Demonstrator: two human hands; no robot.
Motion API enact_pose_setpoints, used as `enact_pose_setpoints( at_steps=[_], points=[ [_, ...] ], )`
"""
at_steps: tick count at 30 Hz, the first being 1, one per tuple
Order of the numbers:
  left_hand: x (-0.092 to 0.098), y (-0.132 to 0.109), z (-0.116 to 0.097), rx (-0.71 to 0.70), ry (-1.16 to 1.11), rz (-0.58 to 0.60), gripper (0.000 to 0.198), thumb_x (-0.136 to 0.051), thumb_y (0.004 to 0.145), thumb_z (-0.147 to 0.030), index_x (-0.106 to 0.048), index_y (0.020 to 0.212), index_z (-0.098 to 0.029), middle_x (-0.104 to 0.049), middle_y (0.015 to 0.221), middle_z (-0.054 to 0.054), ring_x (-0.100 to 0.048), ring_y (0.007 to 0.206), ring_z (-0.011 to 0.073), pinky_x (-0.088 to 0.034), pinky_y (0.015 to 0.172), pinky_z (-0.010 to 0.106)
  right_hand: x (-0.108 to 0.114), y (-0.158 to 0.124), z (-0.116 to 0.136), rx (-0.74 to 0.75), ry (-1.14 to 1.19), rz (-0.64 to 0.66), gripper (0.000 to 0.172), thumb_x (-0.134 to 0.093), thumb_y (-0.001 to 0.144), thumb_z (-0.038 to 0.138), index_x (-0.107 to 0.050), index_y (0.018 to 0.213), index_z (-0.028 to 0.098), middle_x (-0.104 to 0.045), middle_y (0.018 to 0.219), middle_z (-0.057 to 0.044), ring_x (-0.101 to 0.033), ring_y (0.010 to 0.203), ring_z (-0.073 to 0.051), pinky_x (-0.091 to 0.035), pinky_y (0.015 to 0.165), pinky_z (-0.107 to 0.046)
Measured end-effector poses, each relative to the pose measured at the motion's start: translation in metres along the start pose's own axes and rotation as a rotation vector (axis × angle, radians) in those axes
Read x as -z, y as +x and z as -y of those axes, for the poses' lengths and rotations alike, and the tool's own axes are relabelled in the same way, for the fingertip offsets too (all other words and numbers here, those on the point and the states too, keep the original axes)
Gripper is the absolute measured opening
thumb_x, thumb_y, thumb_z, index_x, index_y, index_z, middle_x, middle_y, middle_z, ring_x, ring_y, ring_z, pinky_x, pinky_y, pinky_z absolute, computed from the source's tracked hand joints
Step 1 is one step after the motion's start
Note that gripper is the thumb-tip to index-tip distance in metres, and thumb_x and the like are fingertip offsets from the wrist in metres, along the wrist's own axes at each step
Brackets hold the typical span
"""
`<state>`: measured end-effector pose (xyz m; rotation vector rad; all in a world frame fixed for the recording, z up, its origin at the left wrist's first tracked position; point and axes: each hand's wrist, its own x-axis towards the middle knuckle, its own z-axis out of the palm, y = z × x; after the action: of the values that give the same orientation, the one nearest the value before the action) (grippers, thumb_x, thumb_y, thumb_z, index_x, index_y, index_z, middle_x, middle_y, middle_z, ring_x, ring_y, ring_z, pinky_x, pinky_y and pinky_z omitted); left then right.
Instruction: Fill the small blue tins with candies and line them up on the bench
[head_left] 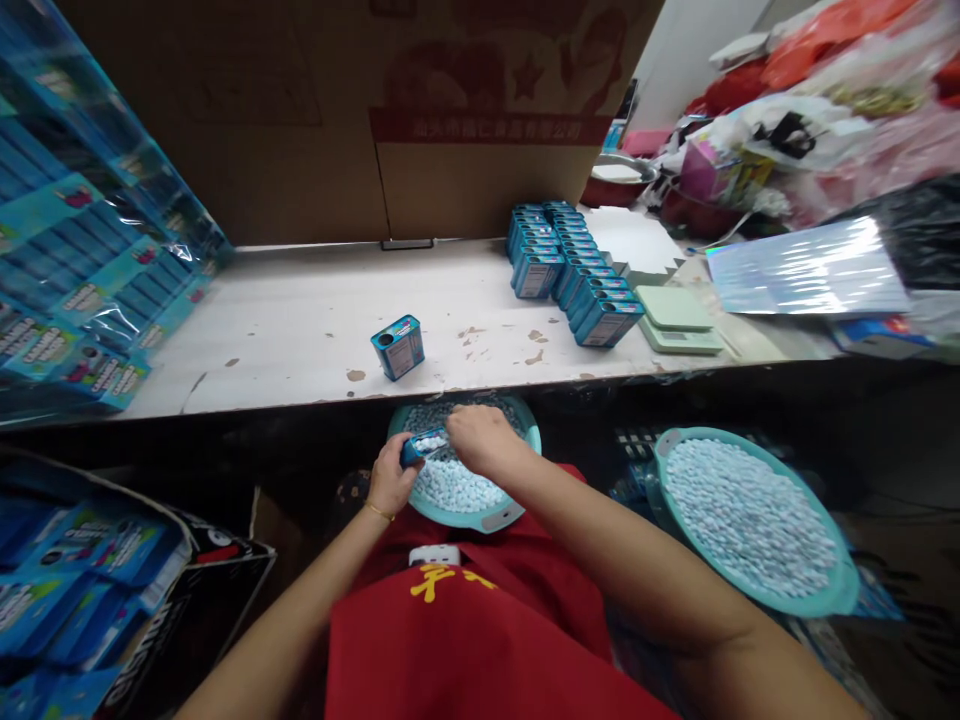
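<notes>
My left hand (391, 478) is closed around a small blue box (409, 454), held tilted over a turquoise basin (533, 435). White pellets, which look like candies, show in the box's open end. Many more pale pellets (457, 488) fill the basin, which sits at my lap below the table edge. Just right of the box, my right hand (480, 438) is closed above the pellets; what its fingers hold is hidden. On the table ahead stands another small blue box (398, 347), upright, with a dark round spot on its top.
Rows of blue boxes (574, 270) stand at the table's back right, beside a pale green scale (679, 320). A large cardboard box (300, 150) backs the white table (285, 320). A second pellet-filled basin (847, 585) is at right; a carton of blue packs (82, 560) lies lower left.
</notes>
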<state>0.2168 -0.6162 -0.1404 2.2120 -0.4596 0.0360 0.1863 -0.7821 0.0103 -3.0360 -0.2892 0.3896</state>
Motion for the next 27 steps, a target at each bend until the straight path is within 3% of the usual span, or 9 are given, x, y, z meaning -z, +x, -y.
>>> enact_pose_setpoints(
  at_steps=[3,6,9,11,14,17,20,23,27],
  points=[
    [0.005,-0.001,-0.001,0.009,-0.012,-0.004,0.037,-0.054,0.066,-0.022,-0.047,0.103,-0.019,-0.056,0.097,0.006,-0.053,0.09,0.0199,-0.041,0.083,0.034,0.005,-0.003,0.004,0.079,-0.013,-0.125,0.027,-0.035,0.079,0.013,-0.061,0.088,0.014,-0.061,0.087,-0.012,-0.058,0.08,-0.02,-0.042,0.065,-0.027],
    [0.016,-0.004,0.002,0.079,-0.046,-0.044,0.037,-0.056,0.067,-0.026,-0.046,0.102,-0.019,-0.056,0.094,0.004,-0.054,0.086,0.0181,-0.042,0.08,0.032,-0.012,-0.006,-0.025,0.019,0.032,-0.127,0.027,-0.036,0.079,0.012,-0.06,0.087,0.018,-0.06,0.089,-0.008,-0.057,0.081,-0.017,-0.041,0.067,-0.025],
    [0.026,-0.007,0.01,0.134,-0.097,-0.1,0.04,-0.058,0.067,-0.033,-0.045,0.103,-0.02,-0.055,0.091,0.003,-0.054,0.082,0.0166,-0.043,0.078,0.03,-0.058,-0.002,-0.06,-0.152,0.129,-0.048,0.032,-0.035,0.08,0.009,-0.058,0.096,0.023,-0.058,0.1,-0.006,-0.054,0.09,-0.017,-0.039,0.073,-0.025],
    [0.029,-0.009,0.015,0.157,-0.128,-0.121,0.042,-0.059,0.066,-0.036,-0.045,0.102,-0.02,-0.055,0.091,0.002,-0.054,0.082,0.0163,-0.043,0.078,0.03,-0.098,0.005,-0.068,-0.25,0.17,0.039,0.034,-0.033,0.079,0.006,-0.059,0.096,0.019,-0.056,0.103,-0.01,-0.054,0.094,-0.018,-0.039,0.075,-0.027],
    [0.028,-0.01,0.019,0.177,-0.162,-0.139,0.044,-0.061,0.065,-0.038,-0.045,0.102,-0.02,-0.056,0.09,0.002,-0.054,0.082,0.0166,-0.043,0.078,0.03,-0.151,0.016,-0.054,-0.256,0.234,0.126,0.032,-0.034,0.078,0.005,-0.062,0.092,0.014,-0.059,0.099,-0.014,-0.056,0.09,-0.02,-0.04,0.074,-0.027],
    [0.025,-0.009,0.021,0.186,-0.177,-0.155,0.047,-0.062,0.063,-0.04,-0.046,0.102,-0.02,-0.056,0.09,0.002,-0.055,0.081,0.0168,-0.043,0.077,0.031,-0.18,0.026,-0.033,-0.206,0.344,0.152,0.031,-0.039,0.075,0.006,-0.063,0.093,0.014,-0.062,0.098,-0.012,-0.056,0.093,-0.019,-0.04,0.077,-0.026],
    [0.024,-0.008,0.021,0.197,-0.191,-0.169,0.049,-0.063,0.062,-0.04,-0.046,0.103,-0.019,-0.056,0.089,0.002,-0.055,0.08,0.0167,-0.044,0.077,0.031,-0.191,0.033,-0.032,-0.154,0.483,0.15,0.034,-0.047,0.068,0.004,-0.065,0.093,0.018,-0.064,0.099,-0.006,-0.055,0.096,-0.018,-0.039,0.08,-0.024],
    [0.026,-0.007,0.021,0.19,-0.208,-0.169,0.048,-0.063,0.062,-0.039,-0.046,0.102,-0.019,-0.056,0.091,0.003,-0.055,0.082,0.0168,-0.043,0.079,0.031,-0.193,0.032,-0.048,-0.145,0.626,0.146,0.037,-0.049,0.065,0.002,-0.066,0.092,0.019,-0.066,0.093,-0.003,-0.058,0.089,-0.014,-0.041,0.078,-0.021],
    [0.028,-0.005,0.02,0.188,-0.197,-0.168,0.046,-0.062,0.063,-0.037,-0.046,0.102,-0.018,-0.056,0.091,0.003,-0.054,0.083,0.0171,-0.043,0.079,0.032,-0.177,0.017,-0.072,-0.174,0.775,0.114,0.037,-0.047,0.066,0.005,-0.064,0.098,0.015,-0.067,0.087,-0.004,-0.059,0.07,-0.012,-0.045,0.062,-0.02]
  ],
)
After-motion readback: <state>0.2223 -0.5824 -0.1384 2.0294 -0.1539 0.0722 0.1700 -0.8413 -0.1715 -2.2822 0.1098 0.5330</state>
